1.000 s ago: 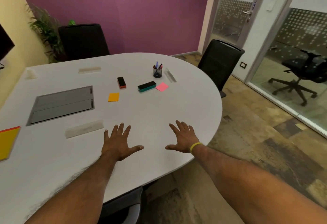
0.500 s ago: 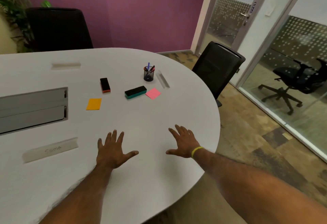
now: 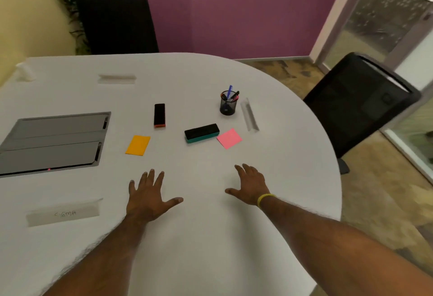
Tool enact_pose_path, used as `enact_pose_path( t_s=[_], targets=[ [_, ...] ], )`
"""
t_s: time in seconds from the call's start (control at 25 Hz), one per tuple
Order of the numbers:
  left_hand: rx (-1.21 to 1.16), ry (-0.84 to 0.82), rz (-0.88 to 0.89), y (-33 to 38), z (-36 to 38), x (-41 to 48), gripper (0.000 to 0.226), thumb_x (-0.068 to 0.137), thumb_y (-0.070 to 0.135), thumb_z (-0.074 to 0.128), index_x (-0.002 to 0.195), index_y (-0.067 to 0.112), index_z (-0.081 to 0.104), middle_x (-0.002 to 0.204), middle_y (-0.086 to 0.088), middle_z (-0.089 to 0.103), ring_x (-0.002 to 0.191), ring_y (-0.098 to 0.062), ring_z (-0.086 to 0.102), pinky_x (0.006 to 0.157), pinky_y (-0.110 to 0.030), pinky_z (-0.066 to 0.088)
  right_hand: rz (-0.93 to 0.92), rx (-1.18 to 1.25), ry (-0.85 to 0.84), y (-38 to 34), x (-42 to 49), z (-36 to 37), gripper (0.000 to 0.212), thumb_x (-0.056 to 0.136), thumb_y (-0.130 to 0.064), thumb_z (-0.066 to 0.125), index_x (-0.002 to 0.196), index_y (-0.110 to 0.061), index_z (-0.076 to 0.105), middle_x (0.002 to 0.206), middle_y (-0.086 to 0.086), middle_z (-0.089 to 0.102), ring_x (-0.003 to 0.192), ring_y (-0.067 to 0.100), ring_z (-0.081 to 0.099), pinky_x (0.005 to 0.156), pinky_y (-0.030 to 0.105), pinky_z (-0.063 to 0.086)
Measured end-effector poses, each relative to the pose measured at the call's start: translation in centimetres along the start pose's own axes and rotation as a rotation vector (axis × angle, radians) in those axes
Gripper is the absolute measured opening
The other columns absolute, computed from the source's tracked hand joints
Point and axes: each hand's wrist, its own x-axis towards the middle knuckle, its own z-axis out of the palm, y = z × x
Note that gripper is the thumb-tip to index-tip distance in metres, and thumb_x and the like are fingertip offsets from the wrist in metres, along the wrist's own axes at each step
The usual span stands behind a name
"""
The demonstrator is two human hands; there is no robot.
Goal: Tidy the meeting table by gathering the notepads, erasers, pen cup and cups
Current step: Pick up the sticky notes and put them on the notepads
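The left hand [image 3: 148,198] lies palm down over the white counter [image 3: 210,237], its fingers spread apart and holding nothing. The right hand [image 3: 251,185] is beside it, also palm down with fingers splayed and empty, a yellow band [image 3: 264,199] around its wrist. Whether the palms press on the surface or hover just above it cannot be told.

Beyond the left hand lies an orange notepad [image 3: 138,145], flat on the counter. Farther out is a black eraser with an orange base [image 3: 159,115], pointing away from the person. Beyond the right hand sits a black eraser with a teal base [image 3: 202,133], lying crosswise, and a pink notepad [image 3: 229,138] is just beside its right end. Behind these stands a black mesh pen cup [image 3: 227,105], upright, with a blue pen and dark markers in it.

A clear name holder [image 3: 249,114] lies just right of the pen cup. Another name holder [image 3: 63,213] near the left forearm bears handwriting that seems to read "SIGMA", partly blurred. A grey cable hatch [image 3: 54,142] is set into the counter at the left. No cups can be made out.
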Motion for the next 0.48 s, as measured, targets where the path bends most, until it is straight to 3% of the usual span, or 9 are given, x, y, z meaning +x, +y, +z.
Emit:
enact_pose_path(
  t_s=[0.16,0.48],
  targets=[
    [-0.03,-0.017,-0.055,3.1,0.9,4.3,0.114,0.066,0.095,0.025,0.156,0.029,0.002,0.166,-0.003,-0.002,0.153,-0.022,-0.003,0.121,-0.054,0.002,0.05,0.049,0.003,2.7,8.3,-0.9,0.091,0.085,-0.068,0.054,0.154,-0.017,0.023,0.152,0.007,0.033,0.135,0.03,0.035,0.109,0.043,0.032],
    [-0.007,-0.056,-0.042,3.9,3.2,13.2,0.116,0.063,0.095,0.02,0.156,0.028,0.001,0.166,-0.003,-0.005,0.152,-0.023,-0.005,0.121,-0.054,0.002,0.276,0.212,0.076,5.1,21.4,-1.1,0.081,0.079,-0.067,0.064,0.133,-0.011,0.044,0.131,0.012,0.046,0.124,0.033,0.044,0.099,0.044,0.039]
  ],
)
